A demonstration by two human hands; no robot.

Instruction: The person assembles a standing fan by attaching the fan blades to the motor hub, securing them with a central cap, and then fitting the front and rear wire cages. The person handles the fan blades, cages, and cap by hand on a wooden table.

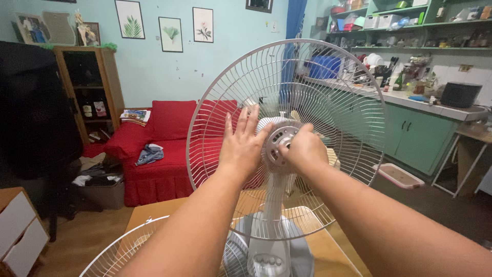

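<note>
A home: red sofa (164, 149), framed prints (170, 34), kitchen counter (410, 100).

Pale blue far wall (154, 72) with framed leaf prints (170, 34); red fabric sofa (164, 149) beneath, wooden cabinet (89, 87) left, green kitchen cupboards (420, 138) right, wood floor (82, 236).

A red sofa (161, 149) stands beyond the fingertips; green cabinets (417, 138) sit well off toward the thumb-side right.
</note>
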